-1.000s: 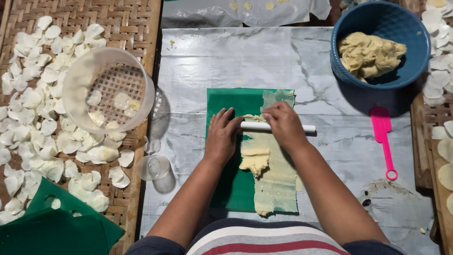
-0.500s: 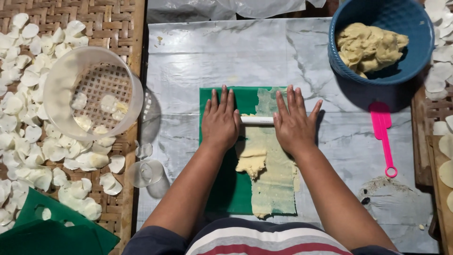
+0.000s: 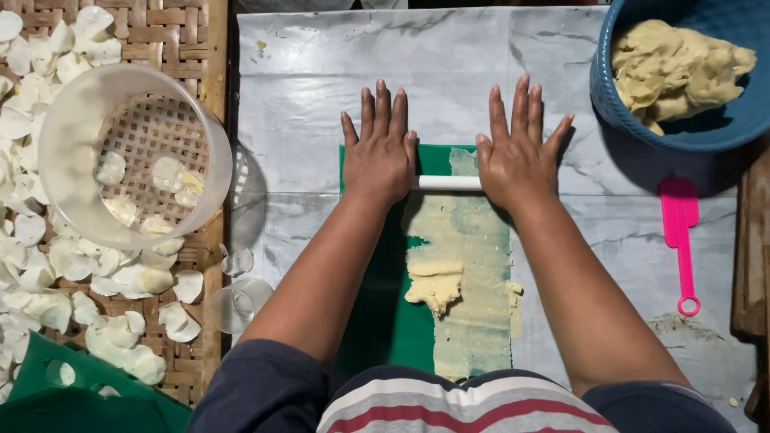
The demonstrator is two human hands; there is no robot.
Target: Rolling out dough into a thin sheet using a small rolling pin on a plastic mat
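Note:
A thin white rolling pin (image 3: 447,183) lies across the far end of a green mat (image 3: 385,321). My left hand (image 3: 381,148) presses flat on its left end, fingers spread and pointing away. My right hand (image 3: 517,148) presses flat on its right end the same way. A long flattened strip of pale yellow dough (image 3: 469,265) runs down the mat from the pin toward me, with a thicker lump (image 3: 433,289) on its left side.
A blue bowl (image 3: 634,112) of dough stands far right, with a pink scraper (image 3: 682,240) below it. On the woven tray (image 3: 184,40) at left stand a clear plastic tub (image 3: 72,136), several pale dough discs (image 3: 120,337) and a small clear cup (image 3: 241,301).
Both hands have rolled the pin away from me toward the mat's far end, opening from curled to flat with fingers spread. The dough strip is stretched longer.

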